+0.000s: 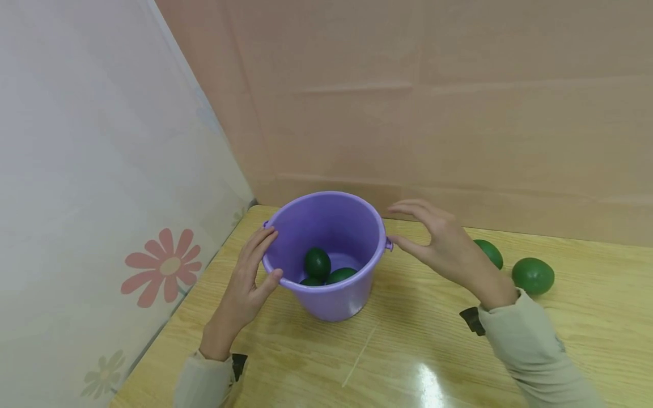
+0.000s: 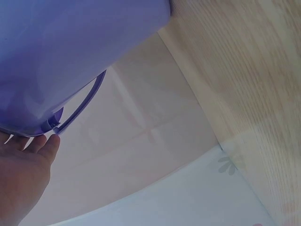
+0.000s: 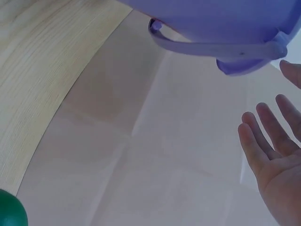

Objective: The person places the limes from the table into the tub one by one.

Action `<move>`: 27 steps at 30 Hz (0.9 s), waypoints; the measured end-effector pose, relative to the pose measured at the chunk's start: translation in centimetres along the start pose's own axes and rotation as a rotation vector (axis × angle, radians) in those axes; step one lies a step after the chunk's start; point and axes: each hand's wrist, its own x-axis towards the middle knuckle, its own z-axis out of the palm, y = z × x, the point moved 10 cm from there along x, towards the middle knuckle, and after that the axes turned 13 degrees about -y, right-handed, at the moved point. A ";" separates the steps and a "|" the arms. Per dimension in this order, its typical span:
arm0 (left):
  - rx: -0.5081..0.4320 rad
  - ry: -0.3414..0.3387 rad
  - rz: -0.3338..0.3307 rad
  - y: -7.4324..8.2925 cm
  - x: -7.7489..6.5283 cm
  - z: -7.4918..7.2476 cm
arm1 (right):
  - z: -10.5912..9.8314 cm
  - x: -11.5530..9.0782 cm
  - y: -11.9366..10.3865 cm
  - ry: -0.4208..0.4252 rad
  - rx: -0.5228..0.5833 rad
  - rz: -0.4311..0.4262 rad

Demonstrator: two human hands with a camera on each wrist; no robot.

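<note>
A purple bucket stands on the table, several green egg-shaped objects inside it, one lying on top of the others. My left hand rests at the bucket's left rim, fingertips and thumb spread along the edge; in the left wrist view some fingertips are hidden by the rim. Beside the right rim my right hand is held with fingers extended and apart, its thumb close to the handle lug; whether they touch I cannot tell. The bucket's handle hangs down on the far side in the right wrist view.
Two more green egg-shaped objects lie on the table to the right, one in full view and one partly behind my right wrist. A tan sheet-like wall backs the wooden table; a flowered white wall borders the left.
</note>
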 end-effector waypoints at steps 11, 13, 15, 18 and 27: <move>-0.005 0.000 0.004 0.0 0.0 0.0 | -0.6 -1.4 1.4 0.009 -0.027 0.045; -0.003 -0.001 0.004 0.0 0.0 0.1 | -0.6 -1.6 1.5 0.010 -0.030 0.046; 0.000 -0.002 0.003 0.0 0.0 0.1 | -0.6 -1.8 1.7 0.010 -0.032 0.051; 0.005 -0.004 -0.002 0.0 -0.1 0.0 | -0.7 -2.2 2.1 0.012 -0.037 0.060; -0.004 0.003 0.001 0.0 0.0 -0.1 | -0.8 -2.8 2.4 0.000 -0.047 0.069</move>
